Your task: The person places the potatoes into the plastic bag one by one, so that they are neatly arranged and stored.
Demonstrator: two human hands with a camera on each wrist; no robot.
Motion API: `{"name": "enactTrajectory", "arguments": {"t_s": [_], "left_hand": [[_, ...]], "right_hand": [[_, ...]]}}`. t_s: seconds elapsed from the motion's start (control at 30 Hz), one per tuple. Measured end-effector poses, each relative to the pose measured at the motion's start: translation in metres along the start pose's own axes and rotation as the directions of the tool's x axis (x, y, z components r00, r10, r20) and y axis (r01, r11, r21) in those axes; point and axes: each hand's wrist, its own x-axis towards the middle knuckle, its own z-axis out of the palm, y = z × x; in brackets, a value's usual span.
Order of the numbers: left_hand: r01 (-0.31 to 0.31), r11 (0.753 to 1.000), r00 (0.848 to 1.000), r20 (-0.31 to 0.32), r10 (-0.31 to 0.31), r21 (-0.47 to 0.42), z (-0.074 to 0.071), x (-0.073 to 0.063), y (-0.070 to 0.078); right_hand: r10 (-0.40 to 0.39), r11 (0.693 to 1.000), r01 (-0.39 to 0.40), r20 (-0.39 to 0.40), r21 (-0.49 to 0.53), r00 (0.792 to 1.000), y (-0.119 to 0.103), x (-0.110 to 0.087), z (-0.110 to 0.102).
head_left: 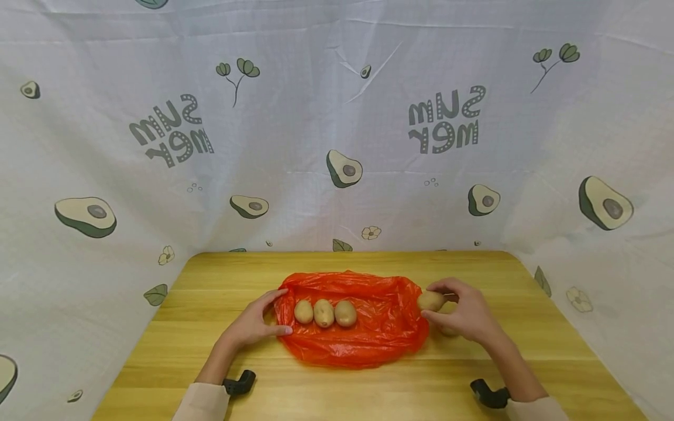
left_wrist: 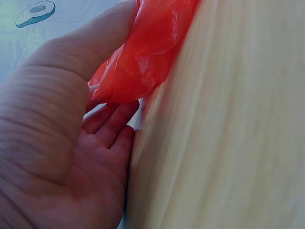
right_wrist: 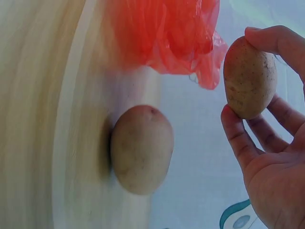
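A red plastic bag (head_left: 381, 318) lies spread on the table with its mouth turned up. Three potatoes sit side by side in its left half; the middle potato (head_left: 323, 313) is slightly longer. At the bag's left end my left hand (head_left: 251, 323) holds the rim, thumb and fingers spread around it. Just beyond the right rim, my right hand (head_left: 470, 314) pinches a potato (right_wrist: 250, 78) between thumb and fingertips, raised above the table. Another potato (right_wrist: 142, 150) rests on the table below that hand, mostly hidden by it in the head view.
The wooden table (head_left: 368, 394) has rounded far corners. A pale curtain (head_left: 300, 134) printed with avocados, flowers and lettering hangs behind it and along both sides. Black camera mounts, one of them a left mount (head_left: 240, 383), stick out from both wrists.
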Motion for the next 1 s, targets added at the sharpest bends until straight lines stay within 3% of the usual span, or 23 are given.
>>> {"name": "enactTrajectory", "arguments": {"t_s": [0.3, 0.8, 1.0], "left_hand": [[-0.004, 1.000, 1.000, -0.003, 0.003, -0.002, -0.001, 0.000, 0.000], [-0.008, 1.000, 1.000, 0.001, 0.008, -0.005, -0.002, 0.000, 0.000], [-0.008, 1.000, 1.000, 0.002, 0.008, -0.001, -0.001, 0.000, -0.001]], "right_hand": [[-0.080, 0.991, 0.079, 0.004, 0.112, 0.997, -0.014, 0.015, 0.015], [-0.117, 0.970, 0.089, 0.113, 0.228, 0.987, -0.041, 0.034, 0.049], [-0.159, 0.968, 0.123, 0.160, 0.219, 0.974, -0.043, 0.037, 0.065]]}}
